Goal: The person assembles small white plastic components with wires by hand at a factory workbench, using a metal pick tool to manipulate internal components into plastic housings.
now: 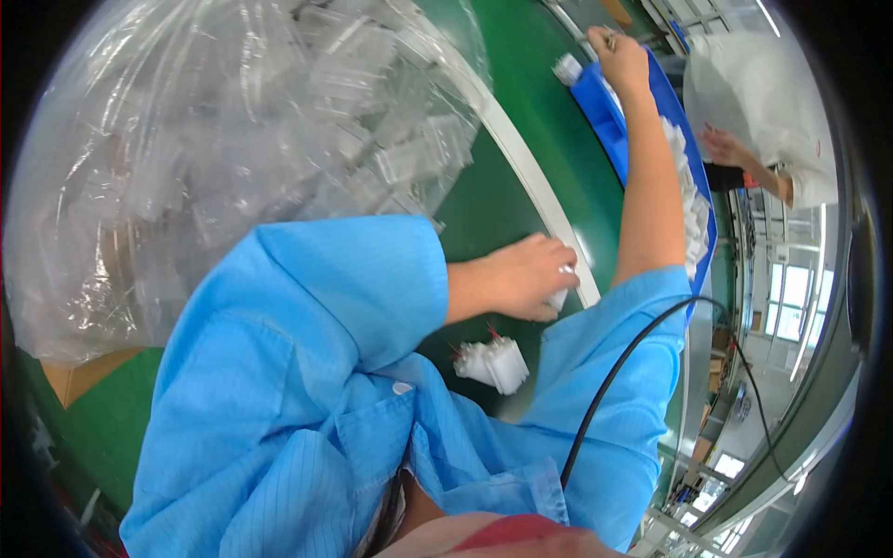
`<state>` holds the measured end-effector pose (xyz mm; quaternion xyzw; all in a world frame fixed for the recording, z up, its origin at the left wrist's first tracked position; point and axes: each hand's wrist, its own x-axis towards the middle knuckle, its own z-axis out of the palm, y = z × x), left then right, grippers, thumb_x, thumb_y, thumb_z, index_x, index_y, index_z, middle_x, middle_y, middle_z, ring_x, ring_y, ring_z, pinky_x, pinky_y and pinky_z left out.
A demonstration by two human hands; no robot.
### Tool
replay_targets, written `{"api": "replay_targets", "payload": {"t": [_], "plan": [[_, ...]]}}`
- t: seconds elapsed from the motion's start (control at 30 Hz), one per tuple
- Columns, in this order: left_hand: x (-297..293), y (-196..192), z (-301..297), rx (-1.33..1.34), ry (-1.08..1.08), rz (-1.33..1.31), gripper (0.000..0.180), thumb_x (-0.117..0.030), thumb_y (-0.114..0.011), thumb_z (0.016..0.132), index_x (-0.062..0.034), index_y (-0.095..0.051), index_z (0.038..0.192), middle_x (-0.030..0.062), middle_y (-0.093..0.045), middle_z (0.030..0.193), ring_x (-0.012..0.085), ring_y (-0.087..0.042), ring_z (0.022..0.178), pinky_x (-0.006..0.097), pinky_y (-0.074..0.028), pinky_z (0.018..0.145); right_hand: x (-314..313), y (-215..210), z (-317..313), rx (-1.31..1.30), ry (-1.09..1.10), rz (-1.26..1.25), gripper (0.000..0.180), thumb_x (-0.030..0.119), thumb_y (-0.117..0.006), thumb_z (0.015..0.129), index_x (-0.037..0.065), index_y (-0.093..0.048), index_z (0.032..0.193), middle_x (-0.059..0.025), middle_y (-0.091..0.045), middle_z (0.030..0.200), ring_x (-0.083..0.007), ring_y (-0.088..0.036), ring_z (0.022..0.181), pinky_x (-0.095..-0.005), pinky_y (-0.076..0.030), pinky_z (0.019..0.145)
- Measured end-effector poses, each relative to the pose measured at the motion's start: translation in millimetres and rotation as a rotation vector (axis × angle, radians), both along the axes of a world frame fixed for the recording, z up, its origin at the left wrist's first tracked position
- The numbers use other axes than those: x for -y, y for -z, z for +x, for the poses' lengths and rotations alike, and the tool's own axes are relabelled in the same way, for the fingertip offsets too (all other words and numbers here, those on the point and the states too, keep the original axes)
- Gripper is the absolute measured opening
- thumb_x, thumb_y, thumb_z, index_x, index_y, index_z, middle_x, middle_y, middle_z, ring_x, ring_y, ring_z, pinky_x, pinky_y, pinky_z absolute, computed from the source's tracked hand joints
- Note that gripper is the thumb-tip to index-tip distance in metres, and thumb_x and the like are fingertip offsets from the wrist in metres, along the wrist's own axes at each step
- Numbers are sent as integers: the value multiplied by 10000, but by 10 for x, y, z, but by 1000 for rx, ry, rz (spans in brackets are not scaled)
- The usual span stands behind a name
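Note:
My left hand is curled around a small white plastic part, most of which the fingers hide. It rests over the green tabletop beside a pale strip. Just below it lie white blocky parts with thin red wires. Stretched far forward, my right hand is closed in a pinch at the far end of a blue bin. Something small and dark shows at its fingertips, too small to name. Left of that hand, a white part sits by the bin's corner.
A large clear plastic bag full of transparent plastic pieces fills the left, above a cardboard edge. White parts fill the bin. A black cable crosses my right sleeve. Another person's hand shows beyond the bin.

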<state>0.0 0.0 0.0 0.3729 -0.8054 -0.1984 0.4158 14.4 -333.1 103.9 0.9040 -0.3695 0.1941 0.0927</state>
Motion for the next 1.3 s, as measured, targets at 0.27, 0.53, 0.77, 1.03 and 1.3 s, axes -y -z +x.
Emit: {"api": "replay_targets", "payload": {"t": [0.27,0.53,0.77,1.03,1.3], "plan": [[-39,101,-10,-18,3,19,391,-235,-659,744,-79,-621,1100,118,-523,1157,278,-501,1095,397,-396,906,169,58,-8,-60,162,70,419,476,-542,885,109,-704,1008,-201,-673,948,-372,-631,952,-414,-482,820],[-63,74,201,-23,23,23,485,-284,-737,693,-102,-607,1124,109,-533,1153,309,-530,1069,399,-427,926,-1966,-390,-937,406,-110,654,339,305,-433,1012,20,-590,1109,36,-469,704,-45,-438,616,-206,-322,534],[-4,-2,124,-171,-8,70,507,-190,-750,721,-91,-603,1196,98,-579,1142,298,-589,1031,352,-493,889,-3215,309,-2127,452,148,1069,217,225,-497,984,51,-597,1067,28,-504,706,-49,-444,601,-191,-347,525],[-60,-268,243,31,163,240,538,-237,-748,720,-20,-597,1189,176,-532,1173,331,-501,1112,380,-403,972,-3396,651,-2343,452,79,960,206,228,-609,929,43,-695,958,-50,-646,767,-105,-559,677,-253,-465,631],[-33,-264,116,9,128,246,587,-184,-751,728,-27,-542,1253,176,-477,1169,306,-497,1075,348,-426,905,-3359,775,-2394,496,-40,837,170,191,-653,891,43,-674,972,-70,-611,663,-164,-521,543,-256,-426,532]]}}
